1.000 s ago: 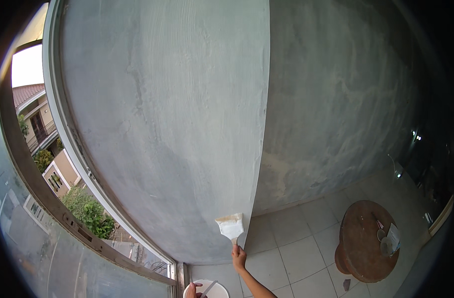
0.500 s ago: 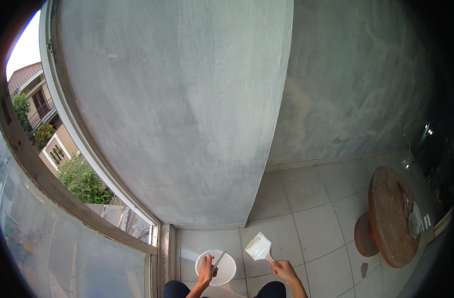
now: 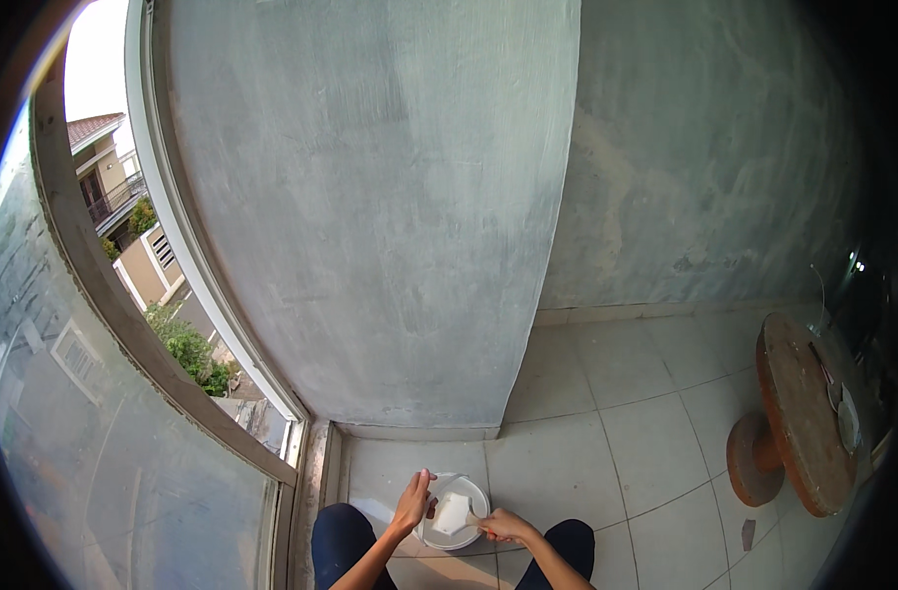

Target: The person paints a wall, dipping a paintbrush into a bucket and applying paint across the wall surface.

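Observation:
My right hand [image 3: 506,525] grips the handle of a wide flat paintbrush [image 3: 453,513]. Its broad head is coated white and sits inside the mouth of a white bucket [image 3: 483,500] on the floor between my knees. At the bucket's left rim my left hand [image 3: 413,503] is closed, fingers curled, around a thin grey strip [image 3: 453,480] that reaches over the opening. Too little of the strip shows to tell its kind. White material appears inside the bucket, partly hidden by the brush.
Ahead stands a grey wall panel [image 3: 370,226] with brush streaks; another wall [image 3: 685,197] recedes at right. An open window frame [image 3: 188,236] and glass pane [image 3: 124,423] lie left. A round brown table [image 3: 803,423] lies tipped on the tiled floor [image 3: 557,462], a small flake [image 3: 748,533] beside it.
The paintbrush has moved left and down from beside the bucket into its mouth. My left hand has shifted slightly up, still at the rim. The view has tilted downward.

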`<move>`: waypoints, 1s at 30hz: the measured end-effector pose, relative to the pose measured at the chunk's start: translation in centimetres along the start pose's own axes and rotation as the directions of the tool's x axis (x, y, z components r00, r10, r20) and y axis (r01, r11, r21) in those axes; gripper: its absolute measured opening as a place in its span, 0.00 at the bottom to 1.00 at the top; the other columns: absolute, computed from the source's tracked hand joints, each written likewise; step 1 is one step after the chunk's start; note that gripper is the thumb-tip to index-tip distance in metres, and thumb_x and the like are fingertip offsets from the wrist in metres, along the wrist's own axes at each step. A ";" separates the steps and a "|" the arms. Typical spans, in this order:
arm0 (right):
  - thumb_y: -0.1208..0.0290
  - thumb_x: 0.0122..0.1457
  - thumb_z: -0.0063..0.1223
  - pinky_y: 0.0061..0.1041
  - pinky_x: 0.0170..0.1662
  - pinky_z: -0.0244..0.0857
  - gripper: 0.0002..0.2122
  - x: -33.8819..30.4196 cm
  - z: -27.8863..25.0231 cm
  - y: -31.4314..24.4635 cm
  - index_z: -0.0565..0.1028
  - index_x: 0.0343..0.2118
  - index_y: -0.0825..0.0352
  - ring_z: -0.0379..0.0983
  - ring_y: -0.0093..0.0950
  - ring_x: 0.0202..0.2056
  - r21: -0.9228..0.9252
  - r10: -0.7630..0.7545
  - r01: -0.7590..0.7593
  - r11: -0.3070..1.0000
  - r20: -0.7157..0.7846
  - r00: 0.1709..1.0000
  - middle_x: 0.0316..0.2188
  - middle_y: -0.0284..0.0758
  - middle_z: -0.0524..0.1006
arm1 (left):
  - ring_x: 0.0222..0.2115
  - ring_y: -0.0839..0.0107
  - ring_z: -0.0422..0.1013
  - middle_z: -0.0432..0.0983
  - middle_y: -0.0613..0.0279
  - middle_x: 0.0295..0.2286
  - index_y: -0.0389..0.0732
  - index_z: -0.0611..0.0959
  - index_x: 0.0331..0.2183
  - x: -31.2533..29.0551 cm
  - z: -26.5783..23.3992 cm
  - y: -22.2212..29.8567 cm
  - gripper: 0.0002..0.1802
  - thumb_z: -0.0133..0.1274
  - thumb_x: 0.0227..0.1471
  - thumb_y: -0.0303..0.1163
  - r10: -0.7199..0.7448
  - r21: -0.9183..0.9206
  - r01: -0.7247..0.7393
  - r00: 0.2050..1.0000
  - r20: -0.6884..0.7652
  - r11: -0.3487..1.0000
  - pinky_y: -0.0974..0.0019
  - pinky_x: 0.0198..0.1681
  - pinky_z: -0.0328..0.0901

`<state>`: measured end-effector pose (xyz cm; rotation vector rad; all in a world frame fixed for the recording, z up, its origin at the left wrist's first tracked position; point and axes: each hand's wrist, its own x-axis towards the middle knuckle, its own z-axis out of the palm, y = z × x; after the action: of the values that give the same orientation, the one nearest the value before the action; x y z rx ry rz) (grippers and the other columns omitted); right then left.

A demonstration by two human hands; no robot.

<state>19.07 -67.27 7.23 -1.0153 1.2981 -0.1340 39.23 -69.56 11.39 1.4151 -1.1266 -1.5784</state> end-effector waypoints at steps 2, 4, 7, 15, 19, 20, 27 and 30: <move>0.66 0.47 0.41 0.15 0.07 0.43 0.13 2.7 1.8 -0.6 0.69 0.24 0.73 0.52 0.15 0.06 -0.086 0.030 -0.032 0.996 -0.032 0.999 0.09 0.30 0.63 | 0.09 0.74 0.58 0.58 0.62 0.10 0.36 0.67 0.34 0.8 -1.7 0.2 0.32 0.25 0.46 0.56 -0.026 0.081 0.028 0.999 -0.021 0.996 0.73 0.16 0.55; 0.65 0.46 0.41 0.15 0.07 0.43 0.12 5.3 2.6 -0.8 0.70 0.23 0.72 0.52 0.16 0.06 -0.111 0.048 -0.051 0.993 -0.031 0.998 0.08 0.30 0.63 | 0.09 0.73 0.60 0.59 0.62 0.10 0.35 0.67 0.35 2.1 -2.9 0.2 0.34 0.24 0.45 0.59 -0.090 0.131 0.096 0.994 -0.055 0.987 0.75 0.18 0.57; 0.64 0.45 0.42 0.16 0.08 0.43 0.13 7.7 4.9 -2.5 0.70 0.20 0.72 0.53 0.17 0.07 -0.230 0.027 -0.040 0.972 -0.059 0.998 0.08 0.31 0.64 | 0.14 0.70 0.66 0.65 0.54 0.16 0.32 0.66 0.36 4.3 -5.6 -2.3 0.39 0.23 0.43 0.61 -0.083 0.258 0.112 0.989 -0.119 0.960 0.71 0.26 0.59; 0.62 0.44 0.48 0.13 0.08 0.38 0.13 7.6 3.4 -1.0 0.71 0.18 0.70 0.48 0.13 0.06 -0.032 -0.080 0.077 0.997 -0.113 0.990 0.09 0.28 0.64 | 0.28 0.63 0.67 0.65 0.44 0.29 0.33 0.52 0.47 5.6 -5.6 -5.4 0.48 0.24 0.37 0.67 -0.154 0.131 0.171 0.979 -0.133 0.977 0.66 0.33 0.60; 0.63 0.46 0.47 0.11 0.08 0.35 0.13 5.7 2.7 -0.6 0.71 0.19 0.69 0.46 0.10 0.06 0.098 -0.088 0.096 0.991 -0.083 0.993 0.09 0.26 0.62 | 0.28 0.62 0.67 0.64 0.43 0.30 0.36 0.46 0.49 5.9 -6.6 -6.1 0.50 0.24 0.35 0.69 -0.182 0.026 0.185 0.981 -0.071 0.982 0.64 0.32 0.61; 0.62 0.47 0.47 0.11 0.08 0.35 0.13 5.3 2.6 -0.1 0.71 0.20 0.69 0.45 0.09 0.07 0.146 -0.091 0.100 0.984 -0.067 0.994 0.08 0.24 0.61 | 0.27 0.61 0.67 0.64 0.43 0.31 0.37 0.45 0.49 5.8 -6.6 -6.2 0.51 0.23 0.34 0.70 -0.201 -0.018 0.200 0.978 -0.052 0.980 0.63 0.32 0.62; 0.63 0.50 0.44 0.09 0.09 0.35 0.12 -0.4 2.2 1.3 0.69 0.26 0.69 0.42 0.09 0.08 0.478 -0.124 0.127 0.869 -0.038 0.992 0.08 0.21 0.54 | 0.31 0.55 0.66 0.60 0.39 0.37 0.48 0.42 0.51 5.8 -7.3 -5.7 0.52 0.20 0.29 0.74 -0.270 -0.184 0.260 0.962 -0.028 0.948 0.61 0.37 0.58; 0.63 0.50 0.43 0.09 0.09 0.35 0.11 -3.9 1.4 0.9 0.69 0.26 0.68 0.43 0.08 0.08 0.577 -0.174 0.182 0.797 -0.068 0.982 0.09 0.21 0.55 | 0.31 0.55 0.65 0.59 0.42 0.38 0.48 0.46 0.50 5.8 -9.5 -6.1 0.50 0.21 0.30 0.73 -0.168 -0.184 0.122 0.951 -0.258 0.975 0.60 0.38 0.56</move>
<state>18.53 -63.58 9.36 -0.5977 1.0643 -0.6481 48.12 -74.04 3.54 1.5739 -0.7260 -1.4832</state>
